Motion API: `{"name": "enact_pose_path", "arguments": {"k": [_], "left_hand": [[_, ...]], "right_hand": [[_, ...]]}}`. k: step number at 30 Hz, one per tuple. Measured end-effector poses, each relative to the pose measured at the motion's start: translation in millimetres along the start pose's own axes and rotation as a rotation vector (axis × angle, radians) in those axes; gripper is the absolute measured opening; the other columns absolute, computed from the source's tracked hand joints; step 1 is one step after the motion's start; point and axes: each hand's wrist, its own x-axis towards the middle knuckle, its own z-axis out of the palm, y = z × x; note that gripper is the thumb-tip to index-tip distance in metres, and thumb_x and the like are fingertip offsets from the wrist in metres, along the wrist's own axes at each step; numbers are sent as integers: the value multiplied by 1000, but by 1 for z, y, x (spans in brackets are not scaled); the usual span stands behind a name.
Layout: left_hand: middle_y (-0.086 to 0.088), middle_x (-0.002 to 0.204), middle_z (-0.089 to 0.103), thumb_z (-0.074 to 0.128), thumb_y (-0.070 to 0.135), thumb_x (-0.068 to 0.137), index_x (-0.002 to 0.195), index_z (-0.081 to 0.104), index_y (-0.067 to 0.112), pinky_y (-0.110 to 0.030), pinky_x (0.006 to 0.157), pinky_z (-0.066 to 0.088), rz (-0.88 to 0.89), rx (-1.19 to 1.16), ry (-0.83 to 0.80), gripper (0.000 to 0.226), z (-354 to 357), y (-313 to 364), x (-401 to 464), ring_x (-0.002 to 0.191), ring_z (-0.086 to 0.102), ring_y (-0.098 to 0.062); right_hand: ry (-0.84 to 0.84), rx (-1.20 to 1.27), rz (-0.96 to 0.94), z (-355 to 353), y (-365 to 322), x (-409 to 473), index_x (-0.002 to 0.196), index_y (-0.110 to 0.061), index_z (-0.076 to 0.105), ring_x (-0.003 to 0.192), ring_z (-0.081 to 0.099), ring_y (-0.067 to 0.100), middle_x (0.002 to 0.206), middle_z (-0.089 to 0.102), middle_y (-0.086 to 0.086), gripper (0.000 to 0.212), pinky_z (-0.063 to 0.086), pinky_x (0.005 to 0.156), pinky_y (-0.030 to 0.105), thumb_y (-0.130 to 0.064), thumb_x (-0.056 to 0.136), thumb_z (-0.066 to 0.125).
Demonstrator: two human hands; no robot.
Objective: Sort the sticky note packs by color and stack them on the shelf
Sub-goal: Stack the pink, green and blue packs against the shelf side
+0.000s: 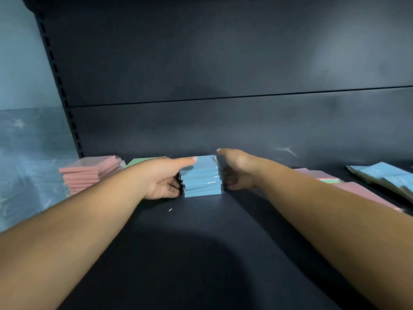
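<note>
Both hands' grip flanking blue stack (201, 176)

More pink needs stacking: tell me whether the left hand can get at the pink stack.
Probably yes: the left hand grips the blue stack, and the pink stack sits just to its left, nothing between.

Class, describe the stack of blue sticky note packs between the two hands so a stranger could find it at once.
Start at the dark shelf and look toward its back wall, near the middle. There the blue stack stands between the left hand and the right hand. Unlike the pink stack far left and the loose packs at right, it is all blue and neatly piled.
</note>
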Motion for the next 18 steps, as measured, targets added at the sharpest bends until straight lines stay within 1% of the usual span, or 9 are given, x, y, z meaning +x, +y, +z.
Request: {"name": "enact_pose_path", "arguments": {"k": [3, 5, 6, 9, 11, 13, 15, 17, 18], "left_hand": [[-7, 102, 63, 67, 24, 83, 93, 60, 9, -25, 84, 48, 111, 179, 71, 19, -4, -19, 0, 90, 60, -16], [-8, 105, 67, 73, 27, 78, 95, 65, 5, -27, 86, 48, 202, 454, 226, 28, -2, -28, 6, 94, 62, -19], [-9, 105, 69, 74, 29, 76, 97, 67, 5, -28, 85, 47, 237, 522, 289, 33, -2, -31, 8, 93, 62, -21], [-8, 101, 71, 77, 25, 74, 96, 69, 6, -30, 90, 47, 288, 437, 303, 30, -1, -36, 14, 92, 64, -21], [-8, 100, 72, 77, 21, 74, 96, 70, 6, -35, 96, 47, 317, 408, 303, 27, -1, -37, 16, 94, 66, -22], [-9, 99, 72, 75, 17, 76, 94, 70, 7, -33, 94, 48, 344, 373, 312, 22, -1, -40, 18, 87, 65, -19], [-8, 102, 71, 73, 11, 77, 99, 69, 6, -24, 87, 49, 358, 325, 283, 23, -1, -41, 18, 85, 63, -15], [-7, 105, 68, 71, 3, 78, 109, 65, 2, -4, 70, 45, 359, 316, 226, 31, 0, -44, 17, 88, 60, -11], [-7, 107, 66, 70, 1, 78, 111, 63, 0, 2, 63, 40, 362, 326, 220, 34, 2, -45, 16, 89, 58, -10]], "right_hand": [[-121, -139, -51, -12, 8, -4, 93, -13, 53, 74, 53, 16, 84, 53, 4, 20, 45, 74, 25, -32, 93, 50], [-112, -248, -130, -13, 17, -2, 98, -12, 60, 89, 57, 16, 93, 61, 4, 10, 46, 89, 27, -18, 90, 58], [-85, -291, -179, -13, 21, -1, 104, -9, 62, 93, 57, 16, 99, 64, 6, 15, 46, 93, 28, -15, 89, 60], [31, -369, -296, -12, 31, 5, 110, 4, 65, 87, 57, 18, 111, 67, 20, 30, 48, 99, 37, -11, 84, 67], [69, -385, -330, -13, 35, 8, 109, 2, 67, 82, 56, 17, 99, 69, 14, 32, 49, 98, 38, -12, 81, 71], [113, -413, -366, -14, 39, 9, 110, -3, 69, 83, 56, 11, 93, 66, 5, 33, 49, 96, 30, -17, 80, 73], [151, -460, -407, -13, 42, 8, 110, -7, 70, 88, 57, 9, 98, 67, 0, 36, 46, 95, 25, -21, 78, 74], [168, -502, -431, -12, 44, 6, 113, -8, 68, 101, 61, 11, 109, 68, 0, 40, 44, 100, 26, -20, 76, 76], [178, -522, -440, -11, 45, 6, 115, -8, 68, 106, 61, 13, 113, 68, 1, 42, 43, 102, 27, -18, 75, 76]]}}
